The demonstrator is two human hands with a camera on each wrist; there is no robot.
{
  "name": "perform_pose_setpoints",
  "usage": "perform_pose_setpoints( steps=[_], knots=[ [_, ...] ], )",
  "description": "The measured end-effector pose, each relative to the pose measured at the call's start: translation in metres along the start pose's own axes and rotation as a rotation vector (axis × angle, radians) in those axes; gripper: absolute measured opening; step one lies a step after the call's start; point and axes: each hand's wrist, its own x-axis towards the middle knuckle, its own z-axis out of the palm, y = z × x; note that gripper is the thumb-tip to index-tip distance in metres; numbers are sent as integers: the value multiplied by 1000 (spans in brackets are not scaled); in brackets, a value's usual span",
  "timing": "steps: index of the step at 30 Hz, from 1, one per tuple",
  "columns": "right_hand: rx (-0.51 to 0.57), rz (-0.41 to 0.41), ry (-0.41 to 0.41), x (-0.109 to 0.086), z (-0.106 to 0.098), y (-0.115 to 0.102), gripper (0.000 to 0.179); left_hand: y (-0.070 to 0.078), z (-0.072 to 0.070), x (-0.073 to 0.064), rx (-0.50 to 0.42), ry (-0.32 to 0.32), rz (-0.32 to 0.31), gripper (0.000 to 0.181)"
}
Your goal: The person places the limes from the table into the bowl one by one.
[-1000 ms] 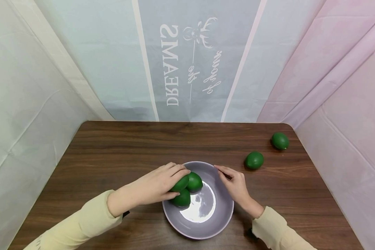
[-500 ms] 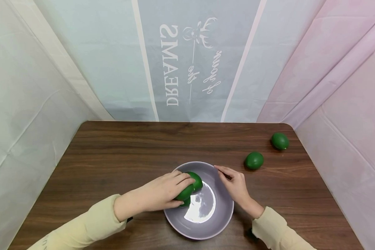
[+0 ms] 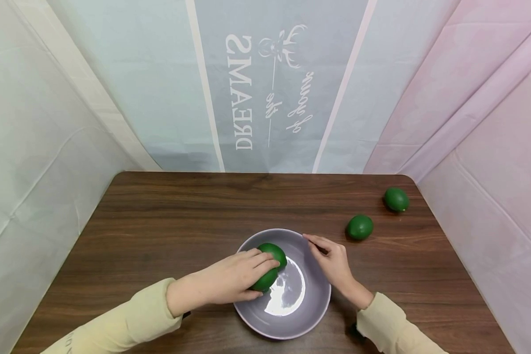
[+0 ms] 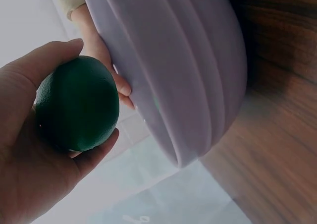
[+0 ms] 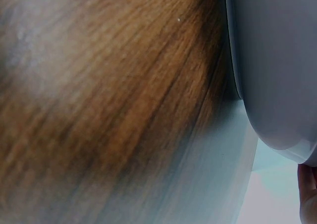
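Note:
My left hand grips a green lime over the left side of a wide purple-grey bowl. In the left wrist view, thumb and fingers curl round this lime, which is held above the bowl's rim level. Inside the bowl a second lime shows beyond the left fingers. A third lime seen there earlier is hidden behind the hand and the held lime. My right hand pinches the bowl's far right rim. The right wrist view has mostly the bowl's outer wall, with fingertips at its edge.
Two more limes lie on the dark wood table to the right: one lime near the right hand, another lime by the far right corner. A printed cloth hangs behind the table, and pale sheets flank both sides.
My left hand has moved slightly right and toward me with the lime it holds, covering the lime lower in the bowl. My right hand and the bowl keep their places.

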Motion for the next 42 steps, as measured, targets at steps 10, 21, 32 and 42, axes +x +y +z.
perform_pose_setpoints(
  steps=[10, 21, 32, 42],
  knots=[
    [8, 10, 0, 1, 0, 0, 24, 3, 9, 0, 0, 5, 18, 64],
    [4, -3, 0, 0, 0, 1, 24, 11, 17, 0, -19, -42, 28, 64],
    [-2, 3, -5, 0, 0, 0, 24, 18, 25, -1, -19, -83, 49, 64],
    [5, 21, -7, 1, -1, -2, 24, 22, 32, -1, -15, -122, 60, 62]
  ],
)
